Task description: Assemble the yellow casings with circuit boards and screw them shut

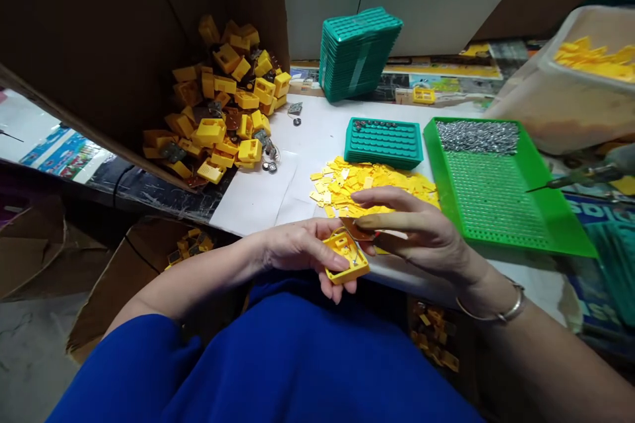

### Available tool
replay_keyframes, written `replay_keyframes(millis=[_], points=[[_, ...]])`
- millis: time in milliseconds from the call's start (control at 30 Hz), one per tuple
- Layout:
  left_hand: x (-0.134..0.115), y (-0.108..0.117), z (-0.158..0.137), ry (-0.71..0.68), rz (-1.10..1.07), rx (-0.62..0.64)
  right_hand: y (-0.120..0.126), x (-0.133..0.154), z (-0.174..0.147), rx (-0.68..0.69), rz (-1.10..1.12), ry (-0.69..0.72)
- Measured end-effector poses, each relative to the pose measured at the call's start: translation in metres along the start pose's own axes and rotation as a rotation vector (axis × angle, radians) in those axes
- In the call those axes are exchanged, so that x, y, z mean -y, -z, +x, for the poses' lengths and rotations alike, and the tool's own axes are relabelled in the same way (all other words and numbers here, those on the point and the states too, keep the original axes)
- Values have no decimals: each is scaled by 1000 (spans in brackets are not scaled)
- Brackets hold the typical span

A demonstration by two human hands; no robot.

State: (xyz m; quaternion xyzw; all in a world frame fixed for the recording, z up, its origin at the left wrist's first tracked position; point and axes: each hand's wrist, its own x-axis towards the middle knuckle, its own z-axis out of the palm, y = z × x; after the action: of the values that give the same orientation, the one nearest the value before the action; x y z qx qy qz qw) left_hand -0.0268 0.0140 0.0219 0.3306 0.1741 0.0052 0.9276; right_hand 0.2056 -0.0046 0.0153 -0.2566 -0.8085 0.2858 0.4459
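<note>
Blue clothing [278,357] covers you at the near side, below both hands. Your left hand [310,244] grasps a yellow case [354,271], open side up, its thumb over the rim. Your right hand [436,231] has its fingers closed on a brown board [352,229], just beside the case's far edge. Beyond them, on the desk [255,201], lies a heap of yellow pieces [325,186]. Farther right sits a green tray [496,198] with small metal parts [476,137] at its far end.
</note>
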Motion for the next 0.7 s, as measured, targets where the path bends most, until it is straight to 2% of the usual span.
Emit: replay_keyframes(millis=[100, 200, 267, 400, 500, 567, 700], points=[[-2, -1, 0, 26, 27, 2, 3, 2, 1, 7, 5, -17], [0, -5, 1, -19, 78, -132, 4, 8, -2, -53, 1, -121], [3, -7, 5, -110, 117, -273, 0, 13, -5, -126, -74, -169], [14, -7, 18, -347, 200, -524, -14, 25, -10, -250, -451, -171], [19, -5, 30, -490, 183, -661, -26, 31, -11, -343, -590, -154], [20, -4, 37, -547, 116, -701, -34, 32, -13, -396, -625, -125], [18, -5, 44, -587, -23, -687, -45, 30, -18, -367, -705, -29]])
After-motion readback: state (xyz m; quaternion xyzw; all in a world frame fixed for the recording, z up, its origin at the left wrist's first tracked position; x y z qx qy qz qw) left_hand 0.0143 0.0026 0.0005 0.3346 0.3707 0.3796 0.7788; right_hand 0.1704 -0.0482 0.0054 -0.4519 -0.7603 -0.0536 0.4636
